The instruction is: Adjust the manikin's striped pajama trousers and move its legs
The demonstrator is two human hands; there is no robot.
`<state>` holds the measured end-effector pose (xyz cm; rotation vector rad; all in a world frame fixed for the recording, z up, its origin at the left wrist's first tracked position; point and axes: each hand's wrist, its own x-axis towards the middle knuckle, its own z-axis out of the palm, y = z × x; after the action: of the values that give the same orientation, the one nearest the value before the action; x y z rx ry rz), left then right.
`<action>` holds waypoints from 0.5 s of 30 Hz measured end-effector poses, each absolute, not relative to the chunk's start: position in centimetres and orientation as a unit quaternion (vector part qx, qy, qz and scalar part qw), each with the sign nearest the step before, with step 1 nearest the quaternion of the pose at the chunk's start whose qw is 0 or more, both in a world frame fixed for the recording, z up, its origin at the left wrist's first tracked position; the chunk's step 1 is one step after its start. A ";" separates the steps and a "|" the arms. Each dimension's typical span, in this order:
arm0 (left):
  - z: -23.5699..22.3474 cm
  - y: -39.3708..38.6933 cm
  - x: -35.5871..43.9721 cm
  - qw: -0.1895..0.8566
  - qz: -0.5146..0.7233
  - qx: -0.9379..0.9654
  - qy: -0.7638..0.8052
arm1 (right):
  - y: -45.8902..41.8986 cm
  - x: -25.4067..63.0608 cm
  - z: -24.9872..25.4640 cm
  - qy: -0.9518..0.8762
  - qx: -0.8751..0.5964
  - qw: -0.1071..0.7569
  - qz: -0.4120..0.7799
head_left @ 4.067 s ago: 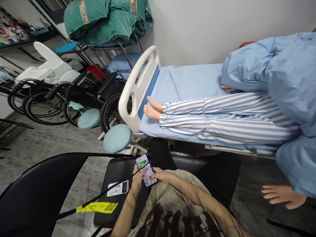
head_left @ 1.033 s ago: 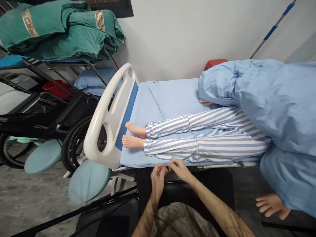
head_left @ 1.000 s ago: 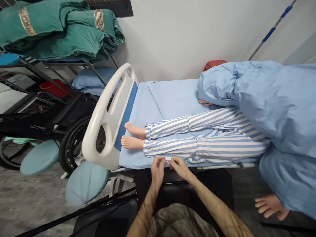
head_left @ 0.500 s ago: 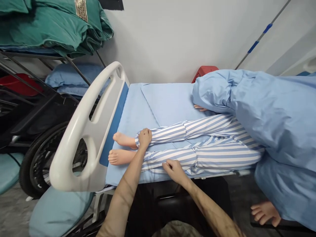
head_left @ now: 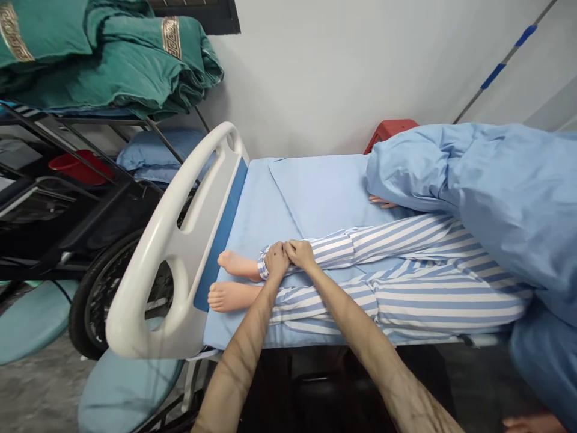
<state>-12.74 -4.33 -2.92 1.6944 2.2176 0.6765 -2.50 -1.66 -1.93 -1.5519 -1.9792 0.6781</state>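
Note:
Two bare, doll-like legs in blue-and-white striped trousers point(head_left: 406, 294) lie side by side on the blue-sheeted bed point(head_left: 315, 186). Around the far lower leg, just above the ankle, my left hand point(head_left: 276, 260) is closed on the trouser leg. Close beside it, almost touching, my right hand point(head_left: 299, 253) is closed on the same trouser leg, a little higher up the shin; its fingertips are hidden. The far foot point(head_left: 238, 265) and the near foot point(head_left: 233, 296) point left toward the bed's end board. My left forearm passes over the near leg.
A white end board point(head_left: 139, 313) borders the bed's left end. Blue bedding point(head_left: 509, 180) covers the right side, with a hand point(head_left: 382, 201) poking out. Left of the bed stand a wheelchair wheel point(head_left: 97, 310), teal stool seats point(head_left: 124, 385) and a rack with green cloth point(head_left: 135, 66).
My right hand has moved from above the near leg, left and away from me, onto the far leg beside my left hand. My left hand stays at the ankle; the view has shifted left.

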 end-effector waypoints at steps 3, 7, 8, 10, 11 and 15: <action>-2.0 -3.1 -12.0 0.176 0.349 0.547 0.741 | -1.0 -2.0 -2.9 -0.678 -0.562 0.348 0.323; -1.5 -1.7 -9.8 0.197 0.424 0.488 0.737 | -0.5 -1.8 -2.8 -0.619 -0.536 0.421 0.390; -1.6 -1.7 -9.3 0.195 0.405 0.480 0.754 | -0.4 -1.9 -2.8 -0.604 -0.538 0.429 0.401; -2.1 -2.0 -8.4 0.189 0.350 0.477 0.783 | -0.5 -1.9 -2.8 -0.584 -0.549 0.437 0.408; -2.3 -2.2 -8.1 0.187 0.323 0.484 0.792 | -0.6 -1.9 -2.8 -0.585 -0.555 0.433 0.403; -2.7 -3.1 -8.0 0.175 0.242 0.527 0.796 | -0.9 -1.1 -1.3 -0.631 -0.568 0.386 0.360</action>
<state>-7.98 -3.13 -2.75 1.4930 2.2547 0.6859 -1.14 -0.92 -1.25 -1.4465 -1.6076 0.9167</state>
